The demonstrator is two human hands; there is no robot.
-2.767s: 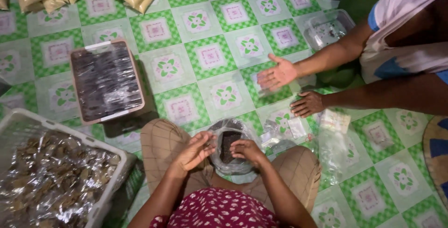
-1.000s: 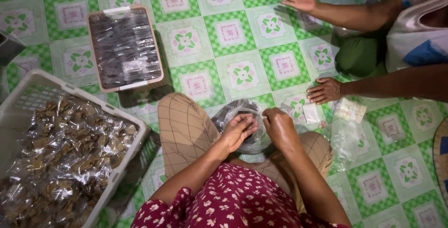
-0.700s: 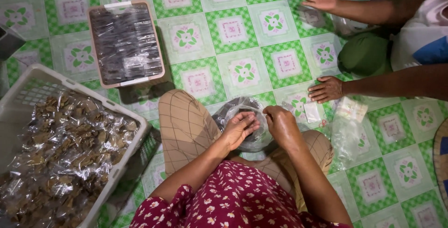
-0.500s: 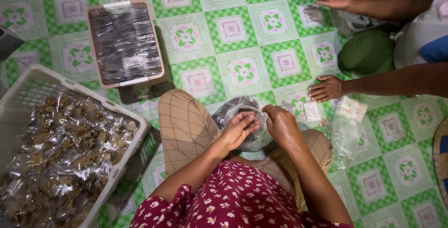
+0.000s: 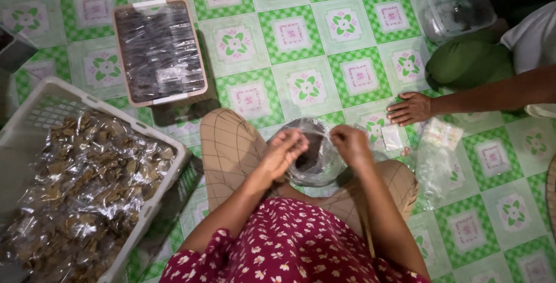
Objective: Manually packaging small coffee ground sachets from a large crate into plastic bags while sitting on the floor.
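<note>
Clear plastic bag [image 5: 315, 155] with dark contents is held over the lap, gripped at its rim by the left hand [image 5: 286, 151] and right hand [image 5: 349, 144], fingers pinched closed. It appears unsealed. A white basket [image 5: 35, 109] of filled bags hems the left side; a framed tray [image 5: 159, 51] lies ahead. Another person's hand [image 5: 411, 109] rests nearby; open floor remains between.

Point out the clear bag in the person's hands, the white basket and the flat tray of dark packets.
clear bag [image 5: 315, 158], head view, on its dark contents.
white basket [image 5: 152, 205], head view, on its right rim.
flat tray [image 5: 159, 51], head view, on the wrapped packets.
</note>
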